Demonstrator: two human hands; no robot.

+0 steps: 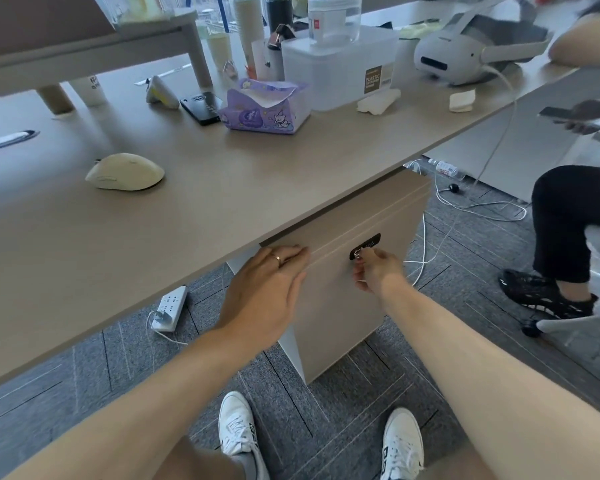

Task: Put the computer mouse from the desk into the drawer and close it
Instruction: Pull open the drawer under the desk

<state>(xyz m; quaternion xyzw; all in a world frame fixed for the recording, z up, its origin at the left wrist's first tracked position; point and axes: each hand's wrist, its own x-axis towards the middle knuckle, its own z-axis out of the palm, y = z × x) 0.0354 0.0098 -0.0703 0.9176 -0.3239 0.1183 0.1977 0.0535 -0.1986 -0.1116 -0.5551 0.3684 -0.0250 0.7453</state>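
A cream computer mouse [125, 172] lies on the beige desk [222, 188], left of centre. Under the desk's front edge stands a beige drawer cabinet [347, 292] with its drawers shut. My left hand [267, 289] rests flat against the cabinet's upper left corner, fingers together at the seam of the top drawer. My right hand [374, 268] pinches a small key [359, 252] in the black lock plate [365, 246] on the drawer front.
On the desk stand a purple tissue pack [264, 107], a black phone [201, 107], a clear plastic box [340, 71], cups and a white headset [465, 50]. A power strip [170, 308] and cables lie on the carpet. Another person sits at the right with a phone.
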